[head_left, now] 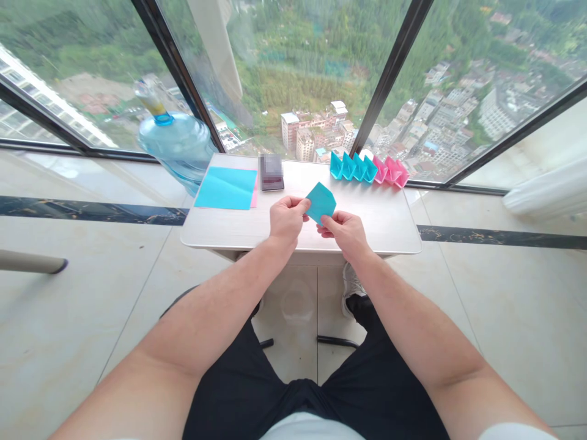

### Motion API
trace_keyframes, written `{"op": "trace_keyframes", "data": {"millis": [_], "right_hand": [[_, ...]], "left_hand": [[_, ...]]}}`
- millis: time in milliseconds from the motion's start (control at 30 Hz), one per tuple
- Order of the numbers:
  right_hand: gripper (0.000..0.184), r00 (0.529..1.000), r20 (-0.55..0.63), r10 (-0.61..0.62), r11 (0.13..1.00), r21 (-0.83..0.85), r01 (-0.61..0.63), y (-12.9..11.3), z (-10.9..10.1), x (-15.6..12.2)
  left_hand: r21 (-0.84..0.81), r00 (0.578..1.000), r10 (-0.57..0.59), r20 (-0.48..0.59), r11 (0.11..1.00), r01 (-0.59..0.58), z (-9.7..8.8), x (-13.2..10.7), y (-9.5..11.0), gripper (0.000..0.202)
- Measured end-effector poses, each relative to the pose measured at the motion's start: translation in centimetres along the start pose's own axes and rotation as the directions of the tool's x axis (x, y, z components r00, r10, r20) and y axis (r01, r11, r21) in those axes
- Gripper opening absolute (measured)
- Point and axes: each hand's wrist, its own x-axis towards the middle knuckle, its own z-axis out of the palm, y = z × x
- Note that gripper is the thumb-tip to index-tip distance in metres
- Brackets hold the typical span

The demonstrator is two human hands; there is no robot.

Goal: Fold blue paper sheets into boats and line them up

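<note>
A folded piece of blue paper (321, 203) is held up over the front half of the small white table (229, 229). My left hand (288, 217) pinches its left edge between thumb and fingers. At its lower edge, my right hand (343, 231) grips it the same way, thumb on top. The paper has straight creased sides and a pointed top; its underside is hidden. Beyond it, at the table's back right, stands a row of folded paper pieces, several blue ones (353, 168) and then pink ones (391, 172).
Flat blue sheets (227, 188) lie at the table's left, with pink paper (254, 194) showing beneath. A phone-like dark device (272, 174), partly blurred, lies beside them. Behind the left corner is a large water bottle (178, 143). Tall windows rise past the table.
</note>
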Motion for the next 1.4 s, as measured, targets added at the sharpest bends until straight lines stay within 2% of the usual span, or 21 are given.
{"op": "trace_keyframes", "data": {"millis": [367, 633, 733, 867, 967, 1100, 1267, 1400], "right_hand": [[0.029, 0.999, 0.016, 0.037, 0.999, 0.003, -0.037, 0.3, 0.9, -0.2], [0.027, 1.0, 0.019, 0.019, 1.0, -0.005, -0.019, 0.2, 0.6, 0.1], [0.03, 1.0, 0.005, -0.001, 1.0, 0.018, 0.0, 0.1, 0.2, 0.3], [0.028, 0.994, 0.092, 0.052, 0.999, 0.008, -0.053, -0.3, -0.6, 0.5], [0.025, 0.998, 0.037, 0.051, 0.999, 0.008, -0.051, -0.8, -1.0, 0.6], [0.021, 1.0, -0.004, 0.009, 1.0, -0.03, -0.009, -1.1, -1.3, 0.6], [0.029, 0.996, 0.079, 0.03, 0.999, -0.04, -0.027, -0.9, -1.4, 0.7], [0.029, 0.997, 0.072, 0.018, 0.996, -0.083, -0.012, -0.5, -1.2, 0.8]], "left_hand": [[0.027, 1.0, -0.019, -0.01, 0.999, 0.019, -0.3, 0.4, 0.4, 0.02], [0.062, 0.999, -0.022, 0.041, 0.998, 0.02, -0.6, 0.5, 0.7, 0.023], [0.132, 0.993, -0.006, 0.117, 0.991, -0.009, -0.9, 0.7, 0.9, 0.021], [0.235, 0.982, 0.077, 0.173, 0.965, -0.117, -1.3, 1.3, 1.5, 0.02], [0.289, 0.976, 0.124, 0.177, 0.942, -0.171, -1.6, 1.8, 1.9, 0.019], [0.318, 0.976, 0.136, 0.168, 0.93, -0.185, -1.8, 2.3, 2.1, 0.019], [0.38, 0.968, 0.126, 0.219, 0.902, -0.204, -1.6, 2.0, 2.1, 0.018], [0.385, 0.963, 0.116, 0.245, 0.9, -0.206, -1.5, 1.7, 2.4, 0.018]]}}
